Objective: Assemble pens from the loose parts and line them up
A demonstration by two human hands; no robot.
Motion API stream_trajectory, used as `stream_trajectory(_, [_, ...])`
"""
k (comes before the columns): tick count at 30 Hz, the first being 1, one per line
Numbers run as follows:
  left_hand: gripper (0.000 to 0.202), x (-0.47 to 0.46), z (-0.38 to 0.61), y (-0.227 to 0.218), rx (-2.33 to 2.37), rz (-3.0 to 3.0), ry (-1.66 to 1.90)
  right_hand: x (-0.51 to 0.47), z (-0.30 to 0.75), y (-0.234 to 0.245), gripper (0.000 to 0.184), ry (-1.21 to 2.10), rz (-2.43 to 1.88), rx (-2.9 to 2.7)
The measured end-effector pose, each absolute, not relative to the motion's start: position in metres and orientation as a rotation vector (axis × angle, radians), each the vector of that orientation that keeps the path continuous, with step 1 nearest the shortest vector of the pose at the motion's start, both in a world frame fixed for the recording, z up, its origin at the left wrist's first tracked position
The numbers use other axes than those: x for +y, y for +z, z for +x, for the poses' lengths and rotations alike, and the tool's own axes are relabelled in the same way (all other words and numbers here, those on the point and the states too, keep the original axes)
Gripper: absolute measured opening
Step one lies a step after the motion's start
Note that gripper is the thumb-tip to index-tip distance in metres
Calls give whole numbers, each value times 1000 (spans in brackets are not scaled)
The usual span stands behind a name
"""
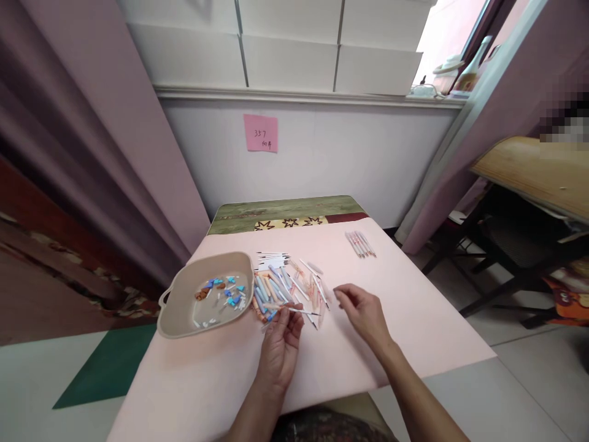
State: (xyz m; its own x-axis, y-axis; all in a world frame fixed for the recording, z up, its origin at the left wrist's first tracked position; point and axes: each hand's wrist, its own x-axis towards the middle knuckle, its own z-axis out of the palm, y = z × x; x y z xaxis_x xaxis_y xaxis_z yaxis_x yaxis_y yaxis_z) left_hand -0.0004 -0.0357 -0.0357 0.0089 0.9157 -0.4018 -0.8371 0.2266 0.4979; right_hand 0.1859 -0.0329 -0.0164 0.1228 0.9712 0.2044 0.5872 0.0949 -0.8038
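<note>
A heap of loose pen parts [288, 283], with barrels, refills and clear tubes, lies in the middle of the pink-covered table [414, 319]. My left hand [281, 344] is closed at the near edge of the heap, pinching a thin pen refill [301, 311] that points right. My right hand [361, 310] hovers just right of the heap with its fingers loosely curled and apart, holding nothing. A beige tray [184, 316] left of the heap holds small blue, orange and white caps.
A small row of assembled pens [361, 244] lies at the far right of the table. A pink note [261, 132] hangs on the wall. A wooden desk [534, 172] and chair frame stand to the right. Curtains hang on both sides.
</note>
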Motion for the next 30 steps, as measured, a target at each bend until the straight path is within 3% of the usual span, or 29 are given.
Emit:
stream_trajectory(4, [16,-27,-6,-35,745,62,1474,-5,200,-28,19,541,-1969,-1600])
stream_trajectory(14, [17,-29,-3,-38,781,69,1491,11,181,-35,13,531,-2132,-1587])
stream_trajectory(17, [16,-28,-4,-37,774,72,1499,-4,190,-29,15,576,-2025,-1540])
stream_trajectory(22, [14,-25,-6,-39,763,67,1499,-44,195,-20,24,926,-1470,-1442])
stream_trajectory(30, [14,-28,-3,-37,742,139,1484,-62,179,-6,20,793,-1487,-1494])
